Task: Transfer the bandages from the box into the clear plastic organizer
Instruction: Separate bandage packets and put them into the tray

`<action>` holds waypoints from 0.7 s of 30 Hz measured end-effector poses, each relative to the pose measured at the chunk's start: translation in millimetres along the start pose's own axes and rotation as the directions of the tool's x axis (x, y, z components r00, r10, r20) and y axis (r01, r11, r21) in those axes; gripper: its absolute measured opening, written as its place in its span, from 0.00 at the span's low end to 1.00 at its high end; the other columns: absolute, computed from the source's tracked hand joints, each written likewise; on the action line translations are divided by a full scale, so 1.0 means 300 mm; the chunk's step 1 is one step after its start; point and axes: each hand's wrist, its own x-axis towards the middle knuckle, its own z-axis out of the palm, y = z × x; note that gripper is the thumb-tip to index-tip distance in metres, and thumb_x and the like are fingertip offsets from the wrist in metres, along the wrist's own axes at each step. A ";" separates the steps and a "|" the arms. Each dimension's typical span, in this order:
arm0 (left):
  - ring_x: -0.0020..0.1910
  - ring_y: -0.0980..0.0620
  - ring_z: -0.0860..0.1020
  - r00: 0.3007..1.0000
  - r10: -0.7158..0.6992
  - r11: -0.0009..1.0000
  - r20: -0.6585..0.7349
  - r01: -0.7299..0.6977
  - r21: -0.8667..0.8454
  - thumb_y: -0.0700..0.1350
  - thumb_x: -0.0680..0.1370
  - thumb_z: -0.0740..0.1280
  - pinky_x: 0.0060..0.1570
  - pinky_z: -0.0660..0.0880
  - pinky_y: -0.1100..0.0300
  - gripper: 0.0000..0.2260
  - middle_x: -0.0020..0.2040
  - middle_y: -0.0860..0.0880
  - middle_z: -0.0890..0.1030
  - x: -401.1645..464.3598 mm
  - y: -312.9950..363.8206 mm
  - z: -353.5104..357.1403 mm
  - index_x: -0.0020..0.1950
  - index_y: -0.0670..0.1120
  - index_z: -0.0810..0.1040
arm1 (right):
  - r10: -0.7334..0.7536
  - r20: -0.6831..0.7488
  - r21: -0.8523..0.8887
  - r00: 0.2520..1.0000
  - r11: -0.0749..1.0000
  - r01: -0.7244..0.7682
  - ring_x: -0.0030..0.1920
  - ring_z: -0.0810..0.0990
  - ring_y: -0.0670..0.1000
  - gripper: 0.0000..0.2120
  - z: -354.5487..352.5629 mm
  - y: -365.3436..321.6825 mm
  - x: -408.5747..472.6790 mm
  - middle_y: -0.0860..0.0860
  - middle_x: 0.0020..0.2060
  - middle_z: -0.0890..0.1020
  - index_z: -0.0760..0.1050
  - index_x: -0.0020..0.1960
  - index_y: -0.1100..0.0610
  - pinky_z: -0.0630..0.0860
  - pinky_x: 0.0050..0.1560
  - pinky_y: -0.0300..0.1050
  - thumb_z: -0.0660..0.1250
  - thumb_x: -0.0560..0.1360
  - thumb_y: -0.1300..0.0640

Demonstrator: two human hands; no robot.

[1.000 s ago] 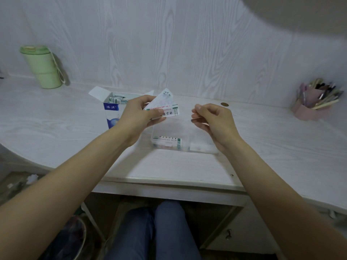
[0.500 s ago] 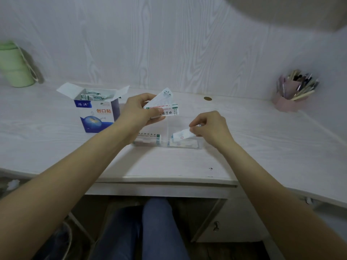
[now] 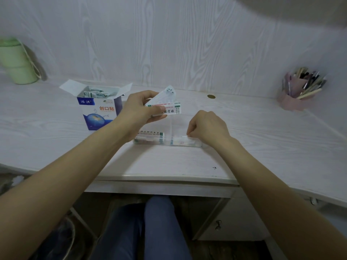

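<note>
The clear plastic organizer (image 3: 174,128) is sitting near the front edge of the desk (image 3: 262,139), close to its middle; its transparent walls are hard to trace, and only the front rim and one divider are showing plainly; the left forearm is covering its left end. The right hand (image 3: 207,127) is hovering over the right compartment, knuckles toward the camera, fingers curled downward; the fingertips are hidden behind the hand, so whether they are pinching anything cannot be told; a white bandage strip (image 3: 185,140) is lying in that compartment, just below and in front of the hand; contact between them is not visible. The left hand (image 3: 139,107) is being held above the organizer's rear left part; thumb and fingers are pinching a fan of bandages (image 3: 167,105); two strips are showing clearly, one angled upward and one lying level with green and red print; any further strips behind them are hidden. One more printed bandage (image 3: 151,135) is lying in the left compartment; the count there beneath it is unclear.

The box (image 3: 99,113) is standing toward the rear left of the desk, flaps open, with several wrapped bandages inside, too jumbled to count. One green cup (image 3: 17,62) is standing at the far left edge, partly cut off; one pink holder (image 3: 295,92) of pens is standing at the rear right, blurred.
</note>
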 end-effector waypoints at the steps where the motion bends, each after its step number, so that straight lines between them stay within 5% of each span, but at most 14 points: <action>1: 0.53 0.45 0.80 1.000 -0.002 1.000 -0.002 0.002 0.002 0.31 0.74 0.68 0.50 0.80 0.59 0.11 0.55 0.42 0.79 0.000 0.001 -0.001 0.54 0.40 0.77 | -0.010 0.002 -0.016 1.000 1.000 0.010 0.45 0.80 0.53 0.10 0.001 -0.003 0.002 0.51 0.42 0.84 0.82 0.42 0.52 0.70 0.38 0.41 0.68 0.68 0.65; 7: 0.53 0.45 0.80 1.000 -0.006 1.000 0.001 0.006 -0.009 0.31 0.74 0.68 0.49 0.80 0.59 0.11 0.55 0.43 0.79 -0.006 0.007 0.001 0.55 0.40 0.77 | -0.047 0.056 -0.053 0.997 0.997 0.050 0.44 0.80 0.54 0.10 -0.009 -0.001 0.016 0.51 0.41 0.83 0.82 0.42 0.54 0.70 0.37 0.41 0.68 0.67 0.67; 10: 0.52 0.46 0.81 1.000 -0.001 1.000 -0.004 0.001 -0.019 0.31 0.73 0.68 0.49 0.80 0.59 0.12 0.54 0.42 0.79 -0.012 0.009 -0.002 0.55 0.40 0.77 | -0.061 -0.017 0.180 0.998 0.982 0.063 0.42 0.80 0.50 0.05 -0.023 -0.007 0.011 0.50 0.39 0.83 0.82 0.42 0.55 0.73 0.38 0.40 0.69 0.70 0.63; 14: 0.50 0.48 0.82 1.000 -0.013 0.999 0.002 0.013 -0.048 0.30 0.72 0.69 0.48 0.80 0.60 0.13 0.52 0.43 0.80 -0.030 0.013 -0.019 0.55 0.39 0.77 | -0.080 -0.006 0.773 0.997 0.632 0.055 0.41 0.82 0.42 0.12 -0.076 -0.056 -0.035 0.47 0.41 0.84 0.79 0.52 0.51 0.75 0.37 0.32 0.74 0.70 0.60; 21: 0.46 0.51 0.82 0.999 -0.018 0.999 -0.038 0.017 -0.039 0.30 0.72 0.69 0.46 0.81 0.60 0.11 0.48 0.47 0.80 -0.064 0.025 -0.061 0.50 0.43 0.78 | -0.254 0.222 0.921 0.941 0.371 -0.117 0.46 0.83 0.48 0.22 -0.075 -0.111 -0.054 0.53 0.49 0.84 0.74 0.60 0.50 0.77 0.45 0.40 0.72 0.71 0.67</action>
